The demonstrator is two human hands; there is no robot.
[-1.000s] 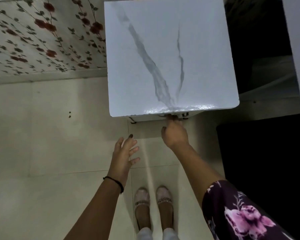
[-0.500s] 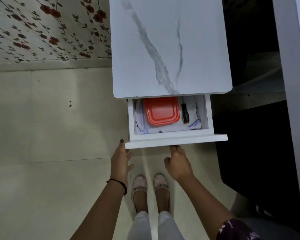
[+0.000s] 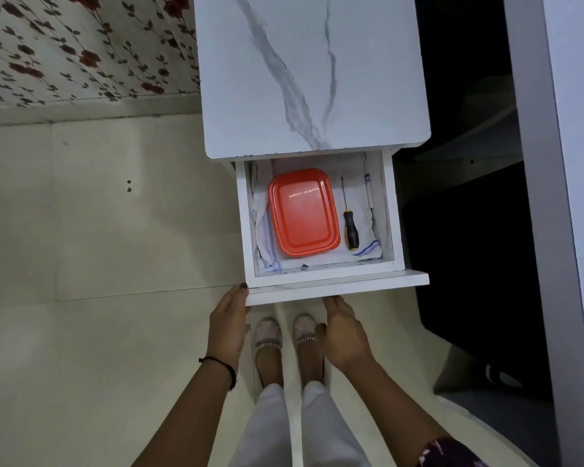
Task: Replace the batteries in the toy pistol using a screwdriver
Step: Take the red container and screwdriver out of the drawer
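Note:
A white drawer (image 3: 378, 284) stands pulled out from under a marble-patterned cabinet top (image 3: 277, 69). Inside, on a white cloth with blue stripes (image 3: 368, 246), lie a red lidded plastic box (image 3: 302, 214) and, to its right, a screwdriver (image 3: 350, 230) with a black and yellow handle, tip pointing away from me. My left hand (image 3: 228, 323) holds the left corner of the drawer front, thumb on top. My right hand (image 3: 344, 337) reaches under the middle of the drawer front, fingertips hidden. No toy pistol or batteries are in view.
My feet in pale shoes (image 3: 285, 335) stand on the cream tiled floor (image 3: 115, 247) just below the drawer. A floral-papered wall (image 3: 81, 52) is at the far left. A dark gap (image 3: 469, 247) and a white panel (image 3: 553, 197) lie to the right.
The drawer was shut a second ago; my right hand has pulled it out toward me, showing the box and screwdriver. My left hand has come onto the drawer's left corner.

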